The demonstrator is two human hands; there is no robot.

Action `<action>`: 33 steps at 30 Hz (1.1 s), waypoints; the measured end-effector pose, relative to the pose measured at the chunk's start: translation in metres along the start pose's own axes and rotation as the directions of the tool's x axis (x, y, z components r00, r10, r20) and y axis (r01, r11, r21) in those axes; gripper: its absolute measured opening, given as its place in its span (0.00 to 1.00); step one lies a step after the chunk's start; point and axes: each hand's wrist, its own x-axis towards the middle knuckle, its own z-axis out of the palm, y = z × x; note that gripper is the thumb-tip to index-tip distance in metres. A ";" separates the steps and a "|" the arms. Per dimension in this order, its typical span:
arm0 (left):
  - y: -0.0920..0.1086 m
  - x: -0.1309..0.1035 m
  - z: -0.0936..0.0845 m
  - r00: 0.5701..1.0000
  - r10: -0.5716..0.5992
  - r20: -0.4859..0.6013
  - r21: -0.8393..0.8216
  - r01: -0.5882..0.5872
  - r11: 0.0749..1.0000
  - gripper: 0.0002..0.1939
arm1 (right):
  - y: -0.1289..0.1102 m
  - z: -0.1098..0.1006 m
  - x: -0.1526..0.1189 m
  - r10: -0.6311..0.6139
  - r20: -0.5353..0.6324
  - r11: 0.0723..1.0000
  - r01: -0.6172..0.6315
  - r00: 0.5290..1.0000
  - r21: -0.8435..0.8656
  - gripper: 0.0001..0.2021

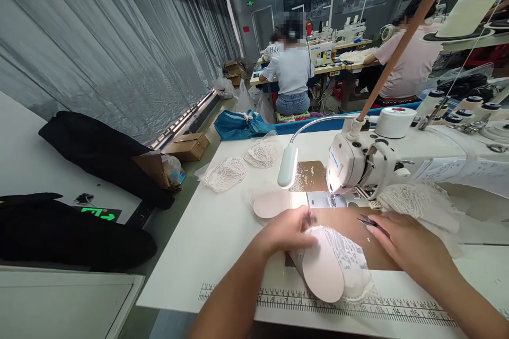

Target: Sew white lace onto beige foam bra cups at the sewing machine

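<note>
The left hand (288, 230) is at the upper end of a pale oval pad (324, 270), its thumb lying over the pad; the fingers are curled and a little blurred, so I cannot tell if they pinch it. Along the right side of this pad is a piece of white lace (352, 259), and I cannot tell whether the two are joined. Pad and lace lie in front of the sewing machine (345, 164), partly over a brown sheet (342, 217), and their lower ends reach the ruler marks (286, 301) near the front edge of the white table (186, 259). The right hand (409, 238) closes its thumb and fingers around a small dark tool (375, 224), whose pointed tips look to the left, apart from the lace. Another pale pad (270, 205) lies just beyond the left hand, to its left. Farther back are two lace bundles (226, 174), near a bent lamp (288, 167). More lace (413, 201) rests beside the machine, at right. Behind the table, two persons in light shirts sit with their backs turned.
</note>
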 end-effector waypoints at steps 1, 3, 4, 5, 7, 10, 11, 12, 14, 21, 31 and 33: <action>0.001 -0.001 0.001 1.000 0.005 0.011 0.081 -0.006 0.997 0.19 | 0.008 0.001 -0.001 -0.057 -0.034 0.998 0.056 0.998 -0.031 0.22; 0.004 0.004 0.005 0.998 0.062 0.004 0.190 -0.061 0.980 0.17 | 0.012 -0.004 -0.001 -0.161 -0.049 0.987 0.161 0.986 0.007 0.20; 0.006 0.008 0.006 0.995 0.104 -0.002 0.239 -0.100 0.966 0.16 | 0.009 -0.008 0.001 -0.201 -0.017 0.977 0.201 0.980 0.072 0.18; 0.008 0.015 0.008 0.989 0.147 -0.004 0.290 -0.139 0.947 0.16 | 0.003 -0.014 0.003 -0.243 0.031 0.959 0.235 0.970 0.157 0.17; 0.013 0.029 0.007 0.977 0.213 0.005 0.386 -0.198 0.901 0.16 | -0.013 -0.023 0.009 -0.351 0.158 0.904 0.290 0.923 0.313 0.15; 0.021 0.047 0.002 0.968 0.249 0.006 0.478 -0.222 0.850 0.16 | -0.033 -0.022 0.021 -0.433 0.196 0.883 0.371 0.880 0.288 0.12; 0.024 0.049 0.000 0.968 0.253 -0.010 0.501 -0.214 0.839 0.17 | -0.036 -0.018 0.023 -0.425 0.186 0.891 0.375 0.886 0.255 0.11; 0.028 0.049 0.000 0.964 0.264 -0.034 0.530 -0.206 0.823 0.17 | -0.038 -0.013 0.026 -0.406 0.174 0.903 0.365 0.897 0.229 0.11; 0.033 0.044 0.002 0.943 0.321 -0.083 0.593 -0.212 0.777 0.16 | -0.037 -0.002 0.027 -0.376 0.153 0.915 0.340 0.914 0.215 0.13; 0.022 0.024 0.032 0.886 0.463 0.006 0.665 -0.350 0.659 0.12 | -0.034 0.018 0.021 -0.348 0.025 0.926 0.339 0.937 0.165 0.13; 0.002 0.047 0.012 0.839 0.536 0.096 0.648 -0.462 0.606 0.23 | -0.043 0.022 0.024 -0.310 -0.091 0.942 0.318 0.946 0.102 0.16; -0.001 0.051 0.009 0.834 0.539 0.118 0.656 -0.473 0.589 0.23 | -0.044 0.022 0.026 -0.306 -0.082 0.947 0.312 0.949 0.075 0.17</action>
